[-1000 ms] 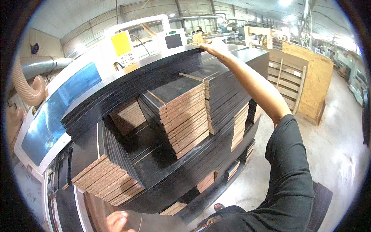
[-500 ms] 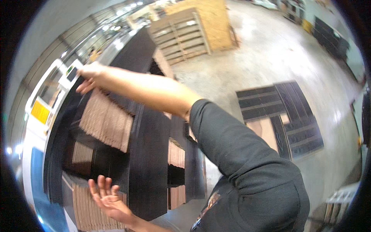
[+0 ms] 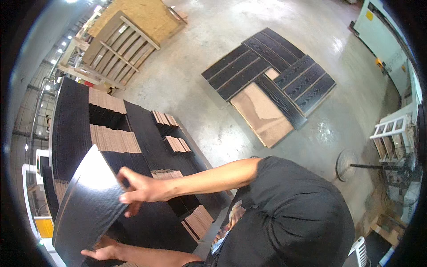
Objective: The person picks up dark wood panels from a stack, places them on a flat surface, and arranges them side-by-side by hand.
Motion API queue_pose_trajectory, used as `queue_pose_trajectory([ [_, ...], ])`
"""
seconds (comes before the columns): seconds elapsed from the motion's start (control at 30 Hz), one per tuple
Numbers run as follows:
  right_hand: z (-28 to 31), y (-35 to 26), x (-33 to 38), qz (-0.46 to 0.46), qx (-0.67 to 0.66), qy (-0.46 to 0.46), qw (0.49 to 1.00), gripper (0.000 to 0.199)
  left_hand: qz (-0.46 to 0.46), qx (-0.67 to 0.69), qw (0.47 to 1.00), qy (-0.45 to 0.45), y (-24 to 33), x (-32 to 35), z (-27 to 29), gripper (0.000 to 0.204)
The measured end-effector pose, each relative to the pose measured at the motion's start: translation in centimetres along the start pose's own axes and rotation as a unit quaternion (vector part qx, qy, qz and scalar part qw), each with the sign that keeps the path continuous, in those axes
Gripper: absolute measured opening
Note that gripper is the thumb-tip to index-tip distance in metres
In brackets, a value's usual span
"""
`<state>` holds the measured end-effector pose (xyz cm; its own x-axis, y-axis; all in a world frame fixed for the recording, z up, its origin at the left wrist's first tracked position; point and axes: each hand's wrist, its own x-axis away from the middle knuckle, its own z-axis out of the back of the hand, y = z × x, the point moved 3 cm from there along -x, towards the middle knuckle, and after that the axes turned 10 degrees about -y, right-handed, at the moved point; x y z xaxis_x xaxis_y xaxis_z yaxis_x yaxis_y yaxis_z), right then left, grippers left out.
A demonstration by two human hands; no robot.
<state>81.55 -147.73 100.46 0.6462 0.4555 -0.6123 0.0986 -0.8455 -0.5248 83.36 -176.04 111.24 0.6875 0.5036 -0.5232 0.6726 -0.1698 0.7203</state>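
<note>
Our right hand (image 3: 141, 190) clasps the glossy black panel (image 3: 84, 207) by its side edge; our left hand (image 3: 106, 250) holds it lower down | tilted, at the board stack (image 3: 114, 139) | likely stiff, weighty, slick-faced: we should grip opposite edges, sparing corners.

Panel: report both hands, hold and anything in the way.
Right hand gripping panel by its edge. Left hand at its lower edge, grip unclear. Stack partly behind it in view.

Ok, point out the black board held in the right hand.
The tilted board with bright glare on its upper part: the right hand grips its edge. The others lie in the stack or the floor pile.
</note>
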Motion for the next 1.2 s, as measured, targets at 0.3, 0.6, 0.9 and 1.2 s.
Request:
queue_pose_trajectory([
  [0.3,4.9,-2.6,19.1,-0.195,0.294,0.188,0.917,0.076,0.094,-0.005,0.991,-0.095,-8.7,11.0,-3.0,0.063],
  [0.6,2.8,3.0,36.0,0.07,0.259,0.775,0.572,0.049,0.212,-0.077,0.95,-0.214,-15.2,26.1,-11.7,0.031],
  [0.9,-1.1,5.1,52.8,0.054,0.272,0.938,0.209,0.046,0.413,0.054,0.845,-0.337,-25.3,42.5,-14.7,0.078],
  [1.2,-0.3,2.2,74.0,-0.045,0.252,0.966,0.045,0.055,0.598,-0.083,0.742,-0.292,-40.7,53.8,-9.8,0.049],
])
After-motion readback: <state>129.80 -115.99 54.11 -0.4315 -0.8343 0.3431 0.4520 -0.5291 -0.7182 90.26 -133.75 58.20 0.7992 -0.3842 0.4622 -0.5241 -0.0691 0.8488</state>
